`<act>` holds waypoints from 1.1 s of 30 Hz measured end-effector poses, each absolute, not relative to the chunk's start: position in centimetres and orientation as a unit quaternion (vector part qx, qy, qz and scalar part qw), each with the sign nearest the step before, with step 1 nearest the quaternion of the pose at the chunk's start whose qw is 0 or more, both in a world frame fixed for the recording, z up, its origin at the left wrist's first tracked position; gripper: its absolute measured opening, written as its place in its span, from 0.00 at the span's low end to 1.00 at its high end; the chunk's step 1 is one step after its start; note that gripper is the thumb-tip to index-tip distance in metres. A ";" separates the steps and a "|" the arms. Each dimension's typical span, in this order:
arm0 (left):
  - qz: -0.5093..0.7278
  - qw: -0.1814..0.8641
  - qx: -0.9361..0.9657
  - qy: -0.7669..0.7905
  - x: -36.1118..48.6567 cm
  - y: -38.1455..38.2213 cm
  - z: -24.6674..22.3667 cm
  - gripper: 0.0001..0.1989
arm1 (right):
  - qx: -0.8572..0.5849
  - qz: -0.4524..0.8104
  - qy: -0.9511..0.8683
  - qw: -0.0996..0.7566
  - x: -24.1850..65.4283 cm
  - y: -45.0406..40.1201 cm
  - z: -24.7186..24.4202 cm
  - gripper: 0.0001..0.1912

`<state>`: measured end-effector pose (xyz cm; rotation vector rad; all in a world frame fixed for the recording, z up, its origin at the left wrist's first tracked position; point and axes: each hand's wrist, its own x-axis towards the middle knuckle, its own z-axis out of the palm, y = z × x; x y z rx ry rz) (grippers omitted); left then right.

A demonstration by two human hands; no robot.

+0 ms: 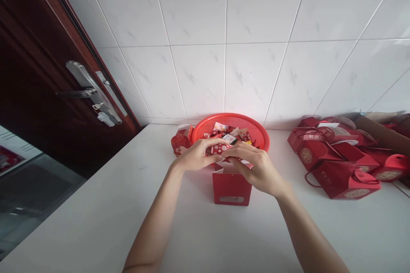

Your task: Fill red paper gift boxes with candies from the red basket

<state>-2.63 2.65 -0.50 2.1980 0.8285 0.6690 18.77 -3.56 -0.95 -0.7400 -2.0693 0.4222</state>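
Note:
A red paper box (pixel 232 190) stands upright on the white table, its top flaps raised and a small window low on its front. My left hand (pixel 200 153) is at the box's left upper edge, thumb and fingers closed about a red wrapped candy (pixel 221 149) with white dots. Over the box's right upper edge, my right hand (pixel 256 164) has bent fingers close to the same candy and the flaps; what its fingertips grip is hidden. Right behind both hands sits a red plastic basket (pixel 264 134) of mixed wrapped candies (pixel 229 138).
A small red patterned box (pixel 182 140) is left of the basket. Several red gift boxes (pixel 346 179) are piled on the right, by another person's arm (pixel 381 132). A tiled wall (pixel 246 81) backs the table (pixel 153 170); a dark door (pixel 48 51) is at left.

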 end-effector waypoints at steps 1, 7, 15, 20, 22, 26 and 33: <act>0.257 0.343 0.846 0.318 -2.6 2.7 -0.5 0.21 | -0.297 0.165 -0.832 0.438 18.6 -3.5 -1.1 0.14; 0.253 0.346 0.842 0.327 -2.6 2.6 -0.4 0.23 | -0.319 0.067 -0.865 0.381 18.0 -3.0 -2.0 0.16; 0.252 0.341 0.840 0.339 -2.7 2.7 -0.5 0.22 | -0.325 0.020 -0.865 0.382 18.5 -3.0 -1.6 0.13; 0.264 0.340 0.835 0.343 -2.6 2.4 -0.3 0.22 | -0.397 0.043 -0.797 0.453 19.5 -3.4 -0.8 0.06; 0.284 0.336 0.835 0.330 -2.4 2.1 -0.2 0.22 | -0.451 0.078 -0.749 0.479 19.6 -3.4 -0.6 0.06; 0.317 0.320 0.839 0.305 -2.2 1.5 0.2 0.23 | -0.484 0.193 -0.705 0.481 19.6 -3.3 -0.3 0.16; 0.316 0.326 0.834 0.315 -1.8 0.7 0.2 0.24 | -0.415 0.321 -0.697 0.489 19.5 -3.5 -0.1 0.06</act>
